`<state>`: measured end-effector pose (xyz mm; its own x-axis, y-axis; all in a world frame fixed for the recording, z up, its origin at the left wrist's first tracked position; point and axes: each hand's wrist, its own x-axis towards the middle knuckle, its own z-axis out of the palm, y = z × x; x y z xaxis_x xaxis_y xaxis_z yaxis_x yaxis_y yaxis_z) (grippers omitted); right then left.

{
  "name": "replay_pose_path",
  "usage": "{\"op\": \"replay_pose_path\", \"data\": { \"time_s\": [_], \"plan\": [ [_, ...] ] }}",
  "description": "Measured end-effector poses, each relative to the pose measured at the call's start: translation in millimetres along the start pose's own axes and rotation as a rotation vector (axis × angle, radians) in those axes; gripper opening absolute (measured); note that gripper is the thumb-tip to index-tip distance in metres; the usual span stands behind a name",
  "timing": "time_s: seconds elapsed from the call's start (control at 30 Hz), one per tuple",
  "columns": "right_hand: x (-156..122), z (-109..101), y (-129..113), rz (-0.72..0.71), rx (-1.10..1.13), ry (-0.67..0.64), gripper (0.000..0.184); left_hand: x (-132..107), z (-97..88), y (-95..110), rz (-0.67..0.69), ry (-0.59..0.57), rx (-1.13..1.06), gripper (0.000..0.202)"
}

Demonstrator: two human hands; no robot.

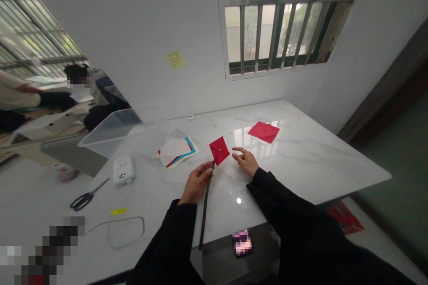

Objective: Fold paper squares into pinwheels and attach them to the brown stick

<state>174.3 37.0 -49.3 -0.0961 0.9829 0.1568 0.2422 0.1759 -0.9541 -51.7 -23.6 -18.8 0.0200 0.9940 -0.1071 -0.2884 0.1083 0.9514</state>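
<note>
– Saw what near the middle of the view?

– Found a red folded paper square, raised above the worktop, with a pale dot at its centre. Took that square as the clock's hub for everything else.

– Gripped what with the left hand?

– Pinched a slim dark stick between thumb and fingers, near its upper end, at seven o'clock. Traced the stick from the square's lower part down toward the near edge of the worktop. Could not make out the exact join between stick and paper.

– And the right hand?

– Held it open toward four o'clock, fingers parted, fingertips just beside the square's right-hand corner.

– Noticed other paper?

– Spotted a fanned stack of sheets at nine o'clock, pale on top, with blue, red and yellow edges showing. Saw also a flat red sheet at two o'clock, partly covering a white one.

– Found anything farther out?

– Picked out dark-handled scissors at eight o'clock, a white boxy device between eight and nine, a clear plastic box just past nine, and a yellow note on the wall at eleven.
</note>
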Motion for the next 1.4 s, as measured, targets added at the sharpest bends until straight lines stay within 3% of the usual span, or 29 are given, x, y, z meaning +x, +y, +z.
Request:
{"op": "replay_pose_path", "data": {
  "time_s": [0.2,0.5,0.6,0.7,0.8,0.93,1.13,1.27,1.4],
  "plan": [
    [-2.0,-0.7,-0.8,0.0,-0.051,-0.2,0.069,0.1,0.1,-0.4,0.018,0.002,0.006,0.046],
    [0.3,0.5,-1.9,0.019,0.035,-0.031,0.052,2.4,-4.2,-3.7,0.019,-0.002,0.02,0.046],
    [0.5,0.8,0.1,0.077,0.113,0.056,0.066,3.4,-6.1,-5.6,0.014,-0.008,0.026,0.046],
    [-0.3,0.5,1.4,0.048,0.061,-0.039,0.06,3.7,-6.5,-6.0,0.012,-0.012,0.021,0.045],
    [-1.6,0.3,0.5,-0.006,-0.027,-0.155,0.07,3.0,-5.2,-4.6,0.016,-0.012,0.006,0.044],
    [-1.7,1.4,-0.5,-0.019,-0.027,-0.095,0.069,1.3,-3.0,-1.7,0.014,-0.015,0.014,0.045],
    [-0.9,4.6,2.9,0.016,0.077,-0.002,0.047,1.2,-3.7,-1.9,0.007,-0.008,0.005,0.044],
    [-1.2,5.0,5.7,0.053,0.135,0.028,0.072,2.8,-7.1,-4.8,0.012,-0.029,0.01,0.043],
    [-2.0,4.9,5.6,0.06,0.119,0.026,0.085,4.6,-10.3,-7.8,0.018,-0.035,0.009,0.042]
  ]
}}
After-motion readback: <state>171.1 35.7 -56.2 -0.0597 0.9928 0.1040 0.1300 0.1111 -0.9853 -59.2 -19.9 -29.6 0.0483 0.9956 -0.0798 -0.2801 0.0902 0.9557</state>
